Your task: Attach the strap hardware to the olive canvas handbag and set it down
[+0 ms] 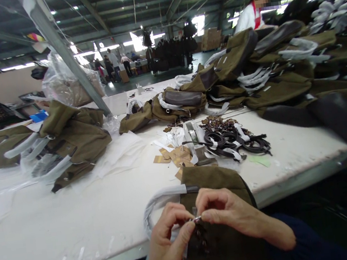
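Pinched between left hand [166, 240] and right hand [231, 213], a clip [197, 219] sits over the bag [213, 180] at the table [77, 226] edge. A charm [202, 235] hangs below it; I cannot tell whether it is fastened to the bag yet.

We find free table [78, 230] along the near edge, left of the bag [213, 182]. Straps [241, 140] block the middle; a left pile [73, 138] and a right pile [282, 85] crowd the far edge.

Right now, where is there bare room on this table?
Bare table lies between the left bags and the held bag; a smaller patch sits right of the straps. Straps, tags and back bags crowd the rest.
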`<state>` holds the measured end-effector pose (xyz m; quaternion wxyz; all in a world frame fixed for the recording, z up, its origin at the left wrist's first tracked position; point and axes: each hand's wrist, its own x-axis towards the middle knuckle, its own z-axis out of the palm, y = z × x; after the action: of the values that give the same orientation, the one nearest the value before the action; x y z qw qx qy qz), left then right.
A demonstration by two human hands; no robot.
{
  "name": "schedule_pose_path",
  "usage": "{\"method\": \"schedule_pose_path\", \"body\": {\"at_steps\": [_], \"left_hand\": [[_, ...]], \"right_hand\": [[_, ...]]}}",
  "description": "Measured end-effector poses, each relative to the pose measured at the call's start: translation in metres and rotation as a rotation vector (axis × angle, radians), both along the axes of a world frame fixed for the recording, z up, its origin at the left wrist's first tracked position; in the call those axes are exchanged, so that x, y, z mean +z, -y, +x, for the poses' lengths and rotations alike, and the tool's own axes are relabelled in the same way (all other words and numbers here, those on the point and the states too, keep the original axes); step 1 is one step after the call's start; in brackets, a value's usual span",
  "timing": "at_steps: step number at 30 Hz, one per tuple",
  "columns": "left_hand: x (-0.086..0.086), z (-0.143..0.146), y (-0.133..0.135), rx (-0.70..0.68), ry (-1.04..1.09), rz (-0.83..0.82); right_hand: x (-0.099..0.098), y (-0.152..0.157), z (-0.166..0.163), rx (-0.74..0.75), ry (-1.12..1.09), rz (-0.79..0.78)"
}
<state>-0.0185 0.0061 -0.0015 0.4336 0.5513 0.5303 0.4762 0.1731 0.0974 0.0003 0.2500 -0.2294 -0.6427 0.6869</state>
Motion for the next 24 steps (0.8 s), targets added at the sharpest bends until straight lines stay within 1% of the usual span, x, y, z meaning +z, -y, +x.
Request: {"method": "schedule_pose_path", "body": {"at_steps": [1,3,5,7,9,11,14,17,21,24], "left_hand": [[-0.001,0.0,0.0,-0.008,0.021,-0.021],[-0.004,0.001,0.001,0.033,0.052,-0.031],[-0.008,0.003,0.002,0.117,0.004,0.038],[-0.01,0.003,0.003,0.166,-0.128,0.138],[-0.009,0.003,0.003,0.139,-0.258,0.191],[-0.008,0.002,0.003,0.106,-0.316,0.189],[-0.006,0.002,0.004,0.09,-0.239,0.15],[-0.007,0.0,0.007,0.091,-0.155,0.129],[-0.008,-0.003,0.012,0.042,-0.229,0.167],[-0.008,-0.005,0.015,0.034,-0.261,0.163]], "right_hand": [[0.0,0.001,0.0,0.007,-0.001,-0.007],[0.0,0.003,0.0,0.015,-0.008,-0.033],[-0.001,0.005,-0.001,0.001,-0.018,-0.05],[-0.003,0.006,-0.002,-0.007,-0.027,-0.059],[-0.004,0.007,-0.003,0.0,-0.033,-0.071],[-0.003,0.009,-0.004,0.009,-0.045,-0.092],[-0.001,0.013,-0.004,0.027,-0.106,-0.128],[-0.005,0.019,-0.004,0.09,-0.181,-0.18],[-0.018,0.031,-0.009,0.103,-0.245,-0.26],[-0.027,0.04,-0.016,0.096,-0.327,-0.389]]}}
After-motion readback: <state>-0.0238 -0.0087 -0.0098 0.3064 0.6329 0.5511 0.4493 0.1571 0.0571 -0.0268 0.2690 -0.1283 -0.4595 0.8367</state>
